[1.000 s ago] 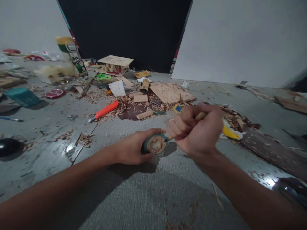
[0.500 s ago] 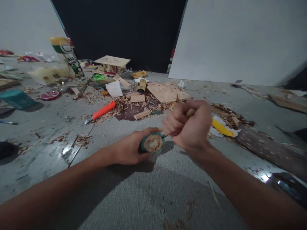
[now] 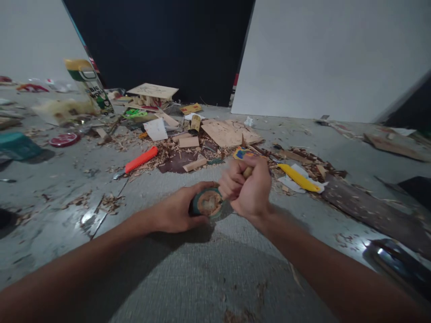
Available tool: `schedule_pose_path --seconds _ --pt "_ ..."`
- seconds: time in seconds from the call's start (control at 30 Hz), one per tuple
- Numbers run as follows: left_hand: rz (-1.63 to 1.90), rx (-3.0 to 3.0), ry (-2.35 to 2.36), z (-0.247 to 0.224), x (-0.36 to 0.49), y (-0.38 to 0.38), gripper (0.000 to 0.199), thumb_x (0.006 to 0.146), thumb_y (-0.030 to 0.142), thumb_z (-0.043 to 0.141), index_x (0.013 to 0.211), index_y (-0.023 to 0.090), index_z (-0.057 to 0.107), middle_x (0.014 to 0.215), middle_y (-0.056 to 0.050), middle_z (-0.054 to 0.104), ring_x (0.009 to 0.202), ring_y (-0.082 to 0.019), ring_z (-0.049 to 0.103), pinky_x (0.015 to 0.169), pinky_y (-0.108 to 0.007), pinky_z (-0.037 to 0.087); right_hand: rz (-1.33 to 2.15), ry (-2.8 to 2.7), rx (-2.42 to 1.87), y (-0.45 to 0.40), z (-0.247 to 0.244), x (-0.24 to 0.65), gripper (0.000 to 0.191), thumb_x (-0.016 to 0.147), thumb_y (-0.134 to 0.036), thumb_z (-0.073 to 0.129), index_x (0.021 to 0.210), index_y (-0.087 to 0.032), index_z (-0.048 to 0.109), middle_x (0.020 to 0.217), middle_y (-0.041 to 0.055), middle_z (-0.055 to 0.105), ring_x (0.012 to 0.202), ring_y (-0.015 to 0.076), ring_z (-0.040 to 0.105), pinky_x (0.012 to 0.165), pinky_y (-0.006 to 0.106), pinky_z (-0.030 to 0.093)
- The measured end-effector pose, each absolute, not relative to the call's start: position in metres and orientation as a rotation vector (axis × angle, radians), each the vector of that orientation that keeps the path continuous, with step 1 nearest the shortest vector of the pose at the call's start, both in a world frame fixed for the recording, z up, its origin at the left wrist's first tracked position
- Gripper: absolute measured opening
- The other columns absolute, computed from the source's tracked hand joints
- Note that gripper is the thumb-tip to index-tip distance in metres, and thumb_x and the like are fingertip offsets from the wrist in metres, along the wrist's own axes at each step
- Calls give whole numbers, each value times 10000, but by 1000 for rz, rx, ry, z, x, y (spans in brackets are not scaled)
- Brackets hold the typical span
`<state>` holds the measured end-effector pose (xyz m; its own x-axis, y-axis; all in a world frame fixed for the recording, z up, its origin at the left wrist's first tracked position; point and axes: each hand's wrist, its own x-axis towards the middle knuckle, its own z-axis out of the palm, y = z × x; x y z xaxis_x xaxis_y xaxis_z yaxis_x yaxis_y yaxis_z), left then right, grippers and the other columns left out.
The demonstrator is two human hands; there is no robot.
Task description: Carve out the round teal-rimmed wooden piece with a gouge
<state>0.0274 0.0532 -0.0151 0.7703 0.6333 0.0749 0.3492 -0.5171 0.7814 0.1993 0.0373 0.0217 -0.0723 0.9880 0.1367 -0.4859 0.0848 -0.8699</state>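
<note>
Hands (image 3: pixel 215 197) around round, rough-hollowed wood (image 3: pixel 209 202)

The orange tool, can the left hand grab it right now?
Probably not: the left hand is holding the round piece. If it let go, the way to the orange tool looks open.

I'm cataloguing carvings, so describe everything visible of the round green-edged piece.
The round piece has a dark green rim and side around a rough, tan, wood-like face, hollowed unevenly. That face points up. It sits on the grey surface. The left hand wraps its left side. The right hand, clenched on a tool, is at its right edge; blur hides any tool contact.
</note>
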Motion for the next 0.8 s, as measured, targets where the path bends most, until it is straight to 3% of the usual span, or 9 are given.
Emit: schedule_pose_path --seconds 0.17,0.27,0.43,0.6,0.7,0.8 --pt "446 2131 763 -18 27 56 684 764 363 733 1364 178 461 1256 -127 647 1064 -268 646 925 -408 497 1335 -948 -659 35 21 202 513 789 -495 495 438 -242 218 386 -84 148 319 70 129 330 225 177" --pt "430 2146 808 -18 27 57 754 695 418 796 1349 185 503 1241 -122 655 1065 -287 638 942 -437 484 1339 -941 -618 29 25 200 485 783 -474 481 440 -237 234 393 -78 133 335 80 140 351 234 206" --pt "372 2109 789 -13 29 55 832 661 360 823 1397 187 477 1225 -99 667 1034 -270 640 930 -427 490 1423 -909 -593 19 22 191 395 741 -404 444 425 -234 278 386 -63 173 352 92 164 380 250 219" --pt "425 2099 809 -15 30 53 665 667 303 791 1278 185 556 1173 -93 684 996 -273 651 912 -442 506 1374 -1147 -632 19 16 192 384 785 -414 424 450 -242 352 420 -28 332 405 129 341 453 284 332" --pt "530 2046 799 -19 30 55 667 674 246 764 1295 189 530 1180 -83 675 1012 -255 647 934 -430 509 1122 -1536 -804 17 28 203 354 877 -346 378 556 -231 473 575 22 526 578 174 506 565 311 397" --pt "666 1866 750 -21 29 60 778 660 220 772 1364 171 444 1251 -89 634 1141 -259 594 1022 -425 466 650 -1867 -1050 10 50 214 356 961 -278 354 698 -210 583 653 16 575 604 156 502 560 292 347"
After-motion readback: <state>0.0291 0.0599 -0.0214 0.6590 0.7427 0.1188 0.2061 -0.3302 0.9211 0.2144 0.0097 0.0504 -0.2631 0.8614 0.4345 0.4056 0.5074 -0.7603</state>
